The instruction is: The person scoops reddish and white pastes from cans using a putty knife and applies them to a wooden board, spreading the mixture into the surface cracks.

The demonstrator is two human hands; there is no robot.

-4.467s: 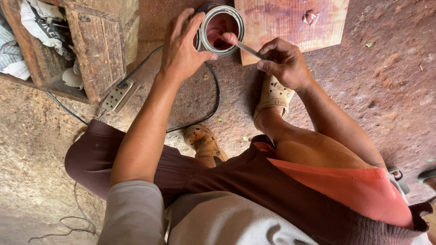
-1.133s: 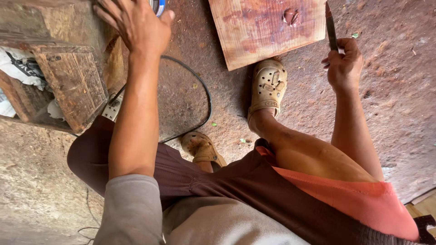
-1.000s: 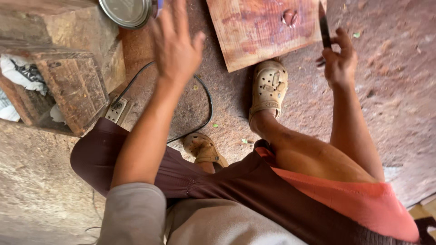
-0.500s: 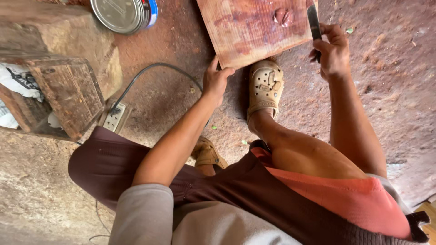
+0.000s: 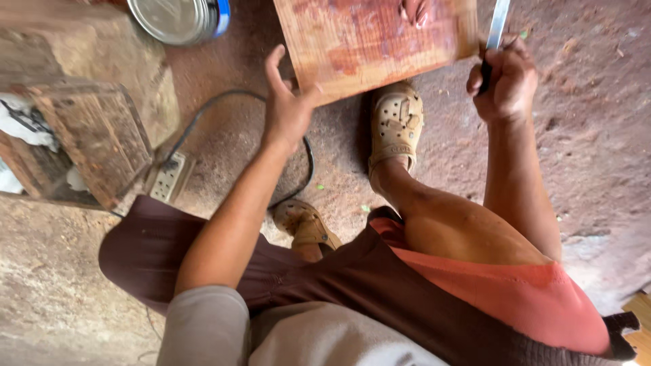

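Observation:
My left hand is open, its fingers spread, the thumb side touching the near left edge of a reddish wooden board that lies on the dusty floor. My right hand is closed around the dark handle of a flat metal blade tool, which points up and away just right of the board. A round metal can with a blue rim stands at the top left, apart from both hands. My right foot in a tan clog rests just below the board.
A rough wooden crate sits at the left with cloth inside. A power strip and a black cable lie on the floor beside it. My other sandalled foot is tucked under my leg.
My left hand left the metal can and came down to the board's left edge. My right hand moved nearer the board's right edge, still holding the blade tool. The view shifted closer.

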